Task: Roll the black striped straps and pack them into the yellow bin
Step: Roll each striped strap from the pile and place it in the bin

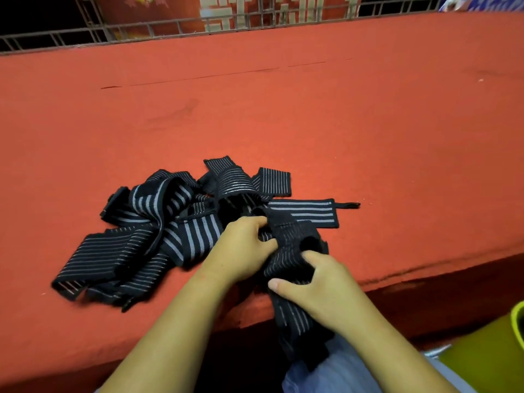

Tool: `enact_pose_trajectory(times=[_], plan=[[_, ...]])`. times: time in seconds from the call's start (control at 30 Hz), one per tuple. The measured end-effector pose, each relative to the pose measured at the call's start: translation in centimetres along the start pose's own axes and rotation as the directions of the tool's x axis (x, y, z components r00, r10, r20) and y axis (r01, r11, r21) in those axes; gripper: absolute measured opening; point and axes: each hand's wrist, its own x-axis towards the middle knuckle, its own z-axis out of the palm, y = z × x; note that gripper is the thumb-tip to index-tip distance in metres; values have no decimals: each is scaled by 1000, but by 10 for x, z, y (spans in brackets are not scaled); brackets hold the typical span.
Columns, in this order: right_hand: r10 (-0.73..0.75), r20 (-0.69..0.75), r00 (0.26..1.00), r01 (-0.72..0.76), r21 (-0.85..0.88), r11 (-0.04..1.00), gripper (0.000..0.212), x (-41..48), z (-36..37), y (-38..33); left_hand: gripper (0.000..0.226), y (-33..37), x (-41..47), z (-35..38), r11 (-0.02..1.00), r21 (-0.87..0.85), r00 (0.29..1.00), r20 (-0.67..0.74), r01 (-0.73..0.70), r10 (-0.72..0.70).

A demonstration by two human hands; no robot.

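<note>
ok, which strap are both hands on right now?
The thin-striped strap hanging over the near edge of the table: the left hand grips its upper part, the right hand its middle. The rest lie in the pile.

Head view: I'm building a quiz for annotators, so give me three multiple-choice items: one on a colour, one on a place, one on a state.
1. What colour is the table covering?
A. green
B. blue
C. red

2. Where is the yellow bin?
A. on the table
B. lower right, below the table's near edge
C. upper left corner

3. What are the two hands doing?
A. lying flat
B. gripping one strap
C. lifting the bin

Answers:
1 C, red cloth covers the whole top.
2 B, the bin shows only at the lower right, off the table.
3 B, the left hand and right hand curl their fingers round the strap that hangs over the near edge.
</note>
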Motion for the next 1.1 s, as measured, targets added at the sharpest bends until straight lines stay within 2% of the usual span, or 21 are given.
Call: enact_pose_trajectory(times=[0.17, 0.23, 0.33, 0.47, 0.57, 0.77, 0.83, 0.9, 1.0, 1.07, 1.1], plan=[[16, -139, 990, -17, -5, 1000, 40, 0, 15, -10, 8, 16, -11, -8, 949, -268, 982, -49, 164, -184], [32, -99, 995, -19, 124, 992, 35, 4, 19, -12, 8, 22, -18, -8, 931, -314, 977, -41, 185, -208], [62, 71, 996, -85, 407, 909, 14, 2, 19, -13, 9, 21, -26, -8, 906, -377, 975, -35, 192, -221], [234, 101, 967, -246, 610, 754, 14, -4, 19, -14, 16, 18, -40, -8, 896, -424, 986, -31, 135, -164], [275, 69, 959, -269, 526, 807, 5, -2, 17, -18, 23, 18, -48, -6, 879, -473, 992, -65, 66, -109], [226, 55, 973, -229, 373, 899, 16, -2, 14, -21, 23, 14, -56, -7, 868, -497, 997, -57, 10, -44], [252, 22, 967, -242, 372, 896, 25, -2, 9, -18, 20, 7, -56, -11, 873, -485, 992, -83, 41, -93], [276, -1, 961, -252, 404, 879, 21, -6, 3, -16, 14, -8, -52, -18, 899, -420, 964, -165, 125, -211], [346, -10, 938, -269, 607, 748, 8, -16, 0, -9, 10, -35, -47, -30, 900, -353, 890, -279, 254, -361], [354, 43, 934, -254, 777, 576, 6, -26, -7, -2, 17, -45, -50, -37, 893, -321, 870, -279, 314, -406], [328, 118, 937, -268, 846, 461, 12, -32, -13, -2, 22, -47, -51, -39, 894, -285, 875, -246, 346, -417]])
